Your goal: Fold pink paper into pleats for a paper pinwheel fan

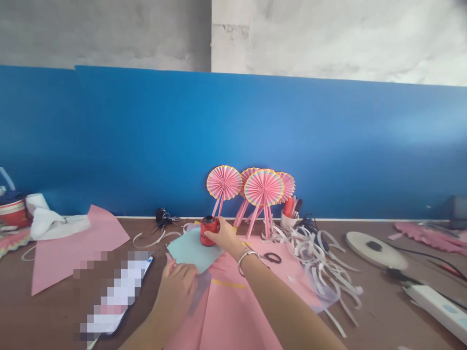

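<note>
My right hand is closed around a small red object with a black round top, which stands upright on a light-blue sheet of paper. Curled at the near left edge of that sheet, my left hand has its fingers closed on the paper. Under both lie large pink paper sheets with a thin yellow strip across them. Just right of my right wrist, black-handled scissors rest on the pink paper, their blades partly hidden by my arm.
Several pleated pink paper fans lean against the blue partition. Curled white strips heap at the right, near a pale disc and a white power strip. A phone, keys and pink paper lie left.
</note>
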`<state>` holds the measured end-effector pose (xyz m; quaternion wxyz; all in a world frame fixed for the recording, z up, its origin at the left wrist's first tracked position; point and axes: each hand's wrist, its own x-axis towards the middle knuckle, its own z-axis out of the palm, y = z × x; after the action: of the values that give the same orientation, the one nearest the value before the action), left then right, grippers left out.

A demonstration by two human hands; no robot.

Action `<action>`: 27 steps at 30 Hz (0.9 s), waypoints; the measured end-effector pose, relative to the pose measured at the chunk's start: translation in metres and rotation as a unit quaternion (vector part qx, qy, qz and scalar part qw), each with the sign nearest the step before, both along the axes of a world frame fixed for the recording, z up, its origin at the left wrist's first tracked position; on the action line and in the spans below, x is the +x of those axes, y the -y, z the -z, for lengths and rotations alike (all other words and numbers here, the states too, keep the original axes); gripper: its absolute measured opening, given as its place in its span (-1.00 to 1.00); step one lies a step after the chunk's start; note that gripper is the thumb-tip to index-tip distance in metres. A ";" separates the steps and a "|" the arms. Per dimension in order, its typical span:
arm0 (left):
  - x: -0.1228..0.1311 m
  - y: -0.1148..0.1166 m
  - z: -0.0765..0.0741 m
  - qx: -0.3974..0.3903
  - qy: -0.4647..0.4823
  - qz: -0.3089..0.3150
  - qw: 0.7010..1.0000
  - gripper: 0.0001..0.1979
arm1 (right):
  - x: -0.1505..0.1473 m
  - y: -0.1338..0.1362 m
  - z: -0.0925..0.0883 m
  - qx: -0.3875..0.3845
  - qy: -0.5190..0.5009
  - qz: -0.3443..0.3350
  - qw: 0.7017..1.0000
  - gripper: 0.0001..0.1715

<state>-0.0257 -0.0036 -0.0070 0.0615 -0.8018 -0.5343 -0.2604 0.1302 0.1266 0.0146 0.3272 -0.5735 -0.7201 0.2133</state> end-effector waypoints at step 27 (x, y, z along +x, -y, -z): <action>-0.003 -0.004 0.004 0.037 0.012 -0.022 0.999 -0.70 | 0.050 -0.002 -0.006 0.047 0.458 -0.096 0.882 -0.76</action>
<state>-0.0285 0.0003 -0.0109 0.0902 -0.7839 -0.5423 -0.2885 0.1804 0.1284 0.0208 -0.0346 -0.5195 -0.8503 -0.0772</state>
